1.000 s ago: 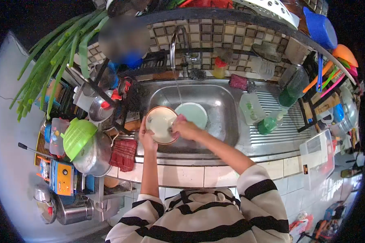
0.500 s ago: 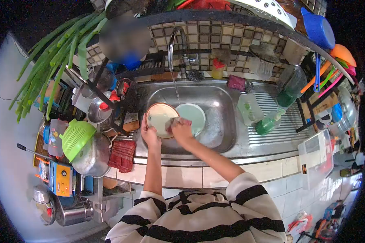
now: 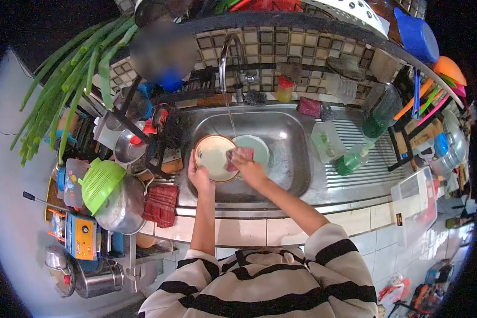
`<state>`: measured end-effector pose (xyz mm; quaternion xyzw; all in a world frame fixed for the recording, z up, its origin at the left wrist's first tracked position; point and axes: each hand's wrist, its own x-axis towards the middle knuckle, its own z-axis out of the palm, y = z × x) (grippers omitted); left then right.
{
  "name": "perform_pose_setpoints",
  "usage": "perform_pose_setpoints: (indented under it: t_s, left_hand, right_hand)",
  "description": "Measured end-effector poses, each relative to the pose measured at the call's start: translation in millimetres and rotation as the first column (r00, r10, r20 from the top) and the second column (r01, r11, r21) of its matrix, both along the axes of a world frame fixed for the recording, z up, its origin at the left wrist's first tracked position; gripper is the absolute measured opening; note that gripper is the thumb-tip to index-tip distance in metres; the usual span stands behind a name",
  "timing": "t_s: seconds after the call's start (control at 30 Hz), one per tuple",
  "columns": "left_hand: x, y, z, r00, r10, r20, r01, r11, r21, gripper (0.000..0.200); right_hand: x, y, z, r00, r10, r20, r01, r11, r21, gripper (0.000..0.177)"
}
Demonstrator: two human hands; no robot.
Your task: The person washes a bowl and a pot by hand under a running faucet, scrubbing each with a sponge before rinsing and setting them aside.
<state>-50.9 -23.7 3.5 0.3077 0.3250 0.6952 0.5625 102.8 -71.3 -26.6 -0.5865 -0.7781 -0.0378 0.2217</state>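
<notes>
A cream bowl with a brown rim (image 3: 212,155) is tilted above the steel sink (image 3: 289,185). My left hand (image 3: 200,177) grips its left and lower edge. In my right hand (image 3: 245,165) is a dark pink sponge (image 3: 247,152), held at the bowl's right rim. Behind that hand a pale green bowl (image 3: 257,144) lies in the sink, partly hidden by the hand and the cream bowl. Water runs from the curved tap (image 3: 225,63) into the sink behind the bowls.
On the right drainboard (image 3: 350,183) stand a green soap bottle (image 3: 351,161) and a pale container (image 3: 326,143). A red cloth (image 3: 160,204) hangs at the counter's left, beside a pot (image 3: 123,209) with a green colander (image 3: 99,185). A pink sponge (image 3: 309,107) lies behind the sink.
My right hand has moved a little right with the sponge, from the cream bowl's inside to its right rim. The bowl and my left hand have shifted slightly right.
</notes>
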Motion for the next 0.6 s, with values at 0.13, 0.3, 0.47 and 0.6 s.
perform_pose_setpoints:
  t_s: [0.13, 0.3, 0.47, 0.6]
  left_hand:
    - [-2.4, 9.1, 0.4, 0.999, 0.031, -0.041, -0.031, 0.999, 0.008, 0.067]
    - [11.1, -1.4, 1.0, 0.997, 0.011, -0.078, -0.011, 1.000, 0.000, 0.065]
    - [24.5, 3.4, 10.0, 0.996, 0.009, -0.084, -0.009, 1.000, -0.004, 0.064]
    - [30.7, 5.6, 7.1, 0.999, -0.017, -0.051, 0.019, 0.999, 0.040, 0.063]
  right_hand:
    - [-12.7, -25.3, -14.6, 0.956, 0.099, -0.276, -0.109, 0.994, -0.020, 0.051]
    - [8.2, -4.6, -11.1, 0.965, -0.022, -0.261, 0.013, 0.999, -0.033, 0.049]
    - [-16.4, -34.1, -1.3, 0.949, -0.089, -0.301, 0.050, 0.990, -0.135, 0.054]
    - [-32.5, -50.8, 6.9, 0.937, -0.066, -0.343, 0.047, 0.997, -0.063, 0.057]
